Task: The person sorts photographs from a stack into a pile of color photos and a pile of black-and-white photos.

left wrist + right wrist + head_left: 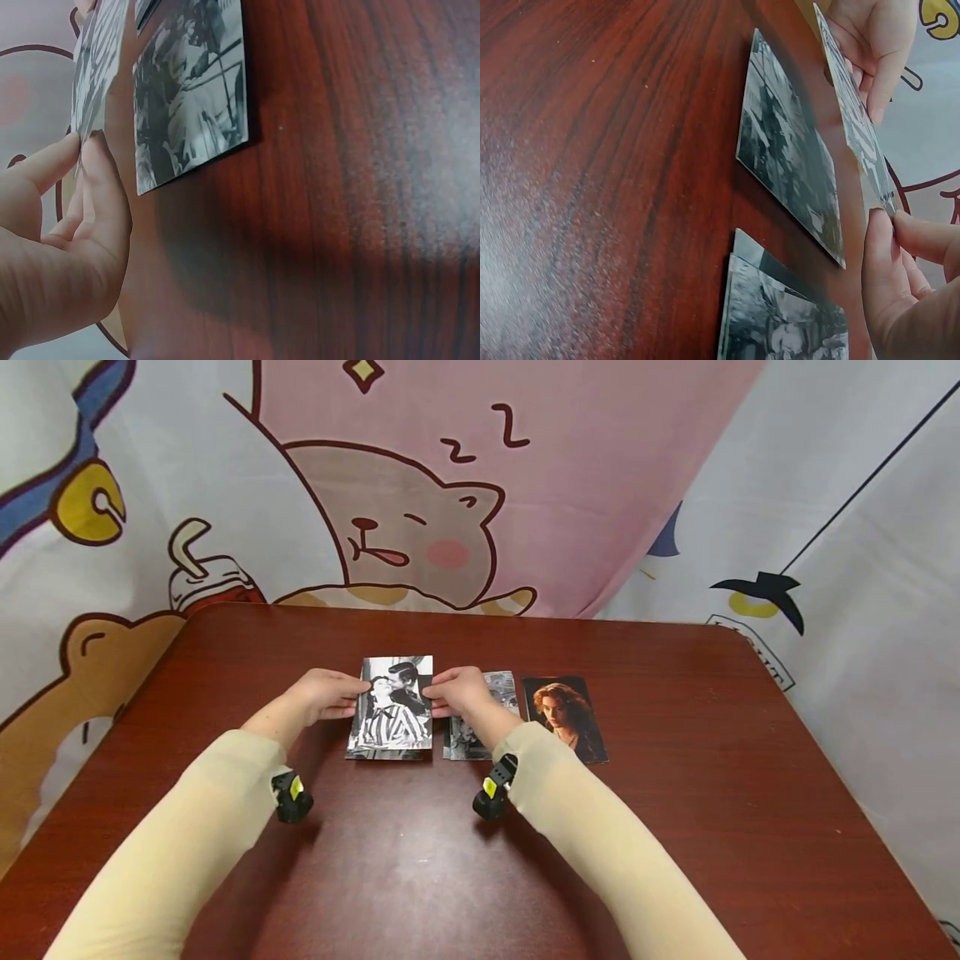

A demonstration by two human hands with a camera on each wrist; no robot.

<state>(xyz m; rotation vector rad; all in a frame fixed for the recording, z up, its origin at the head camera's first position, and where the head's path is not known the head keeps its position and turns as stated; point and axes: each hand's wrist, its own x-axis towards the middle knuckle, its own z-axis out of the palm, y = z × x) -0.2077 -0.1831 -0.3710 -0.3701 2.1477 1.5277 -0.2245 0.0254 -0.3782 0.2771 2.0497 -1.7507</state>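
My left hand [324,695] pinches the left edge of a black-and-white photo card [396,717] between thumb and fingers. On the opposite edge, my right hand [459,692] pinches the same card. It shows a couple, one in a striped garment. Both wrist views show this card raised off the table and tilted. Below it lies another black-and-white photo card [191,94], mostly hidden in the head view. Beside that, partly behind my right hand and wrist, are stacked black-and-white photo cards [784,319]; their number is unclear.
A dark colour photo card [564,718] showing a person with reddish hair lies right of the stack. Everything rests on a reddish-brown wooden table [697,793]. A cartoon-printed curtain [585,485] hangs behind the table's far edge.
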